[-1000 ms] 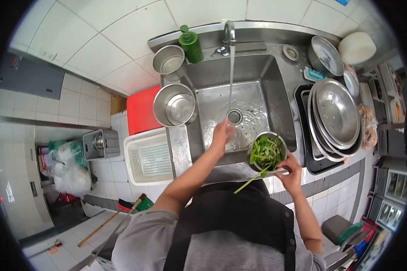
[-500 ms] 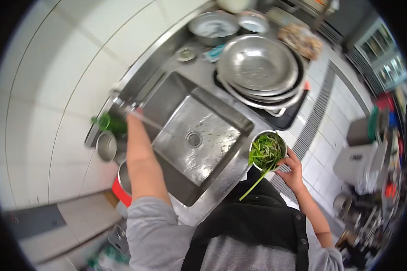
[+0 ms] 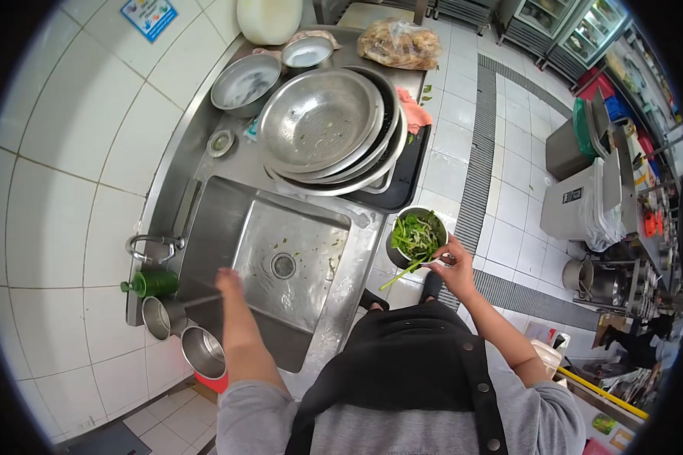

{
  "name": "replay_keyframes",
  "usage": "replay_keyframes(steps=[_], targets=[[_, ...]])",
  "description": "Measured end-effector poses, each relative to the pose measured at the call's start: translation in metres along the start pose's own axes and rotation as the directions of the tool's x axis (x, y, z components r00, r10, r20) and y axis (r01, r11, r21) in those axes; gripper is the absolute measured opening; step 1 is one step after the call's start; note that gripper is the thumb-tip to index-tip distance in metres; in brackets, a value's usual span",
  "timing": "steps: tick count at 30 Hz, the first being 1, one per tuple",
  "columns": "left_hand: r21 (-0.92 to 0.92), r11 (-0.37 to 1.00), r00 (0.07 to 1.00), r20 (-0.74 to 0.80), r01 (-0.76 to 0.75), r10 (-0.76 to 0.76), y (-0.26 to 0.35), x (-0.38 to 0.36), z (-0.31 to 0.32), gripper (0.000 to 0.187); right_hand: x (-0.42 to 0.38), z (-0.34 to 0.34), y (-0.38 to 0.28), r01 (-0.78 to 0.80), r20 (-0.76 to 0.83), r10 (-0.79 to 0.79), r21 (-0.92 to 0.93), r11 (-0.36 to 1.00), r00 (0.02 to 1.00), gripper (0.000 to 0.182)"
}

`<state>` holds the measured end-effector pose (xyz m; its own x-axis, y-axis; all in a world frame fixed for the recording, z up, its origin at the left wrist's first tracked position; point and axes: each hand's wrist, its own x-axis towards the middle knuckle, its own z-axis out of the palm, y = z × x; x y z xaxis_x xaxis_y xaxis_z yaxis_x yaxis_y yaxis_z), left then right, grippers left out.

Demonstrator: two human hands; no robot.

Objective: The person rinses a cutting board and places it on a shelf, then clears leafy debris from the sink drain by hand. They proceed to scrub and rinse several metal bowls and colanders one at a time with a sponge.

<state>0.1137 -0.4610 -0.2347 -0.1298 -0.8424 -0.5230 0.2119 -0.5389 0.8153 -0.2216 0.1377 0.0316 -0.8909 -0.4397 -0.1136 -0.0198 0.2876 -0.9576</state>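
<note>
My left hand [image 3: 229, 280] hangs over the left side of the steel sink [image 3: 334, 311], in front of the tap [image 3: 155, 246]. It is smeared by motion, so its fingers cannot be made out, and nothing shows in it. Beyond the sink's right edge, my right hand [image 3: 455, 269] grips the rim of a round metal container [image 3: 397, 256]. Chopped leafy greens [image 3: 417, 235] fill the container, and one long green stem [image 3: 398, 278] sticks out over its rim towards me. Small green bits lie around the drain [image 3: 283, 265].
Stacked metal colanders and bowls [image 3: 319, 121] stand on a black tray [image 3: 413, 182] behind the sink. A green bottle [image 3: 152, 283] and two metal pots [image 3: 203, 353] stand to the left. A bag of brown food [image 3: 399, 45] lies at the counter's far end.
My left hand has come away from the tap to over the sink, and the water streak there no longer shows. My right hand still holds the container. The head view has turned.
</note>
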Motion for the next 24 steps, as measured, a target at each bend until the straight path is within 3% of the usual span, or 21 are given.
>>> replay_keyframes(steps=[1, 3, 5, 6, 8, 10, 13, 14, 15, 17, 18, 19, 21, 22, 23, 24], targets=[[0.008, 0.957, 0.941, -0.183, 0.291, -0.285, -0.010, -0.065, 0.040, 0.024, 0.002, -0.007, 0.011, 0.020, 0.005, -0.021, 0.044, 0.999, 1.000, 0.026], [0.484, 0.850, 0.978, -0.137, 0.207, -0.160, -0.056, -0.108, 0.085, 0.022, 0.002, -0.029, 0.018, 0.031, -0.004, -0.030, 0.019, 0.999, 1.000, 0.026], [0.395, 0.890, 0.973, 0.137, -0.226, 0.186, -0.098, -0.144, 0.130, 0.014, 0.002, -0.058, 0.030, 0.077, -0.012, -0.077, 0.025, 0.997, 0.997, 0.027], [0.466, 0.791, 0.917, 0.248, -0.397, 0.314, -0.102, -0.190, 0.167, 0.015, 0.001, -0.074, 0.038, 0.085, -0.013, -0.085, 0.028, 0.996, 0.996, 0.027], [0.524, 0.492, 0.716, 0.444, -0.696, 0.539, -0.099, -0.298, 0.251, 0.018, -0.003, -0.115, 0.055, 0.102, -0.076, -0.106, -0.064, 0.993, 0.991, 0.028], [0.445, 0.404, 0.601, 0.583, -0.799, 0.547, -0.106, -0.395, 0.317, 0.018, -0.007, -0.161, 0.080, 0.110, -0.102, -0.124, -0.135, 0.985, 0.987, 0.028], [0.302, 0.254, 0.379, 0.855, -0.919, 0.354, -0.151, -0.473, 0.382, 0.022, -0.013, -0.228, 0.103, 0.103, -0.143, -0.113, -0.078, 0.992, 0.983, 0.027], [0.272, 0.189, 0.313, 0.920, -0.944, 0.235, -0.168, -0.493, 0.399, 0.024, -0.020, -0.250, 0.124, 0.063, -0.230, -0.075, -0.061, 0.996, 0.970, 0.027], [0.261, 0.174, 0.297, 0.927, -0.949, 0.230, -0.188, -0.505, 0.416, 0.024, -0.020, -0.274, 0.139, 0.013, -0.323, -0.025, -0.038, 0.999, 0.946, 0.026], [0.255, 0.144, 0.235, 0.961, -0.956, -0.145, -0.244, -0.502, 0.433, 0.031, -0.022, -0.323, 0.154, 0.017, -0.389, -0.024, -0.021, 1.000, 0.921, 0.025], [0.237, 0.117, 0.206, 0.952, -0.965, -0.226, -0.286, -0.472, 0.420, 0.038, -0.024, -0.345, 0.160, -0.012, -0.434, -0.009, -0.045, 0.999, 0.901, 0.025], [0.214, 0.093, 0.177, 0.936, -0.972, -0.305, -0.327, -0.442, 0.408, 0.044, -0.025, -0.365, 0.159, -0.035, -0.481, -0.001, -0.066, 0.997, 0.877, 0.026], [0.401, -0.191, 0.407, 0.571, -0.896, -0.713, -0.409, -0.359, 0.360, 0.054, -0.026, -0.408, 0.165, -0.063, -0.566, 0.000, -0.092, 0.994, 0.824, 0.027], [0.874, -0.287, 0.711, 0.088, -0.391, -0.698, -0.399, -0.375, 0.357, 0.052, -0.023, -0.428, 0.162, -0.075, -0.614, 0.004, -0.090, 0.993, 0.789, 0.027], [0.903, -0.423, 0.765, -0.216, -0.080, -0.606, -0.382, -0.396, 0.359, 0.041, -0.020, -0.448, 0.163, -0.073, -0.645, 0.009, -0.072, 0.995, 0.764, 0.027], [0.892, -0.451, 0.752, -0.284, -0.020, -0.595, -0.372, -0.402, 0.357, 0.041, -0.018, -0.469, 0.165, -0.074, -0.677, 0.017, -0.055, 0.996, 0.735, 0.027]])
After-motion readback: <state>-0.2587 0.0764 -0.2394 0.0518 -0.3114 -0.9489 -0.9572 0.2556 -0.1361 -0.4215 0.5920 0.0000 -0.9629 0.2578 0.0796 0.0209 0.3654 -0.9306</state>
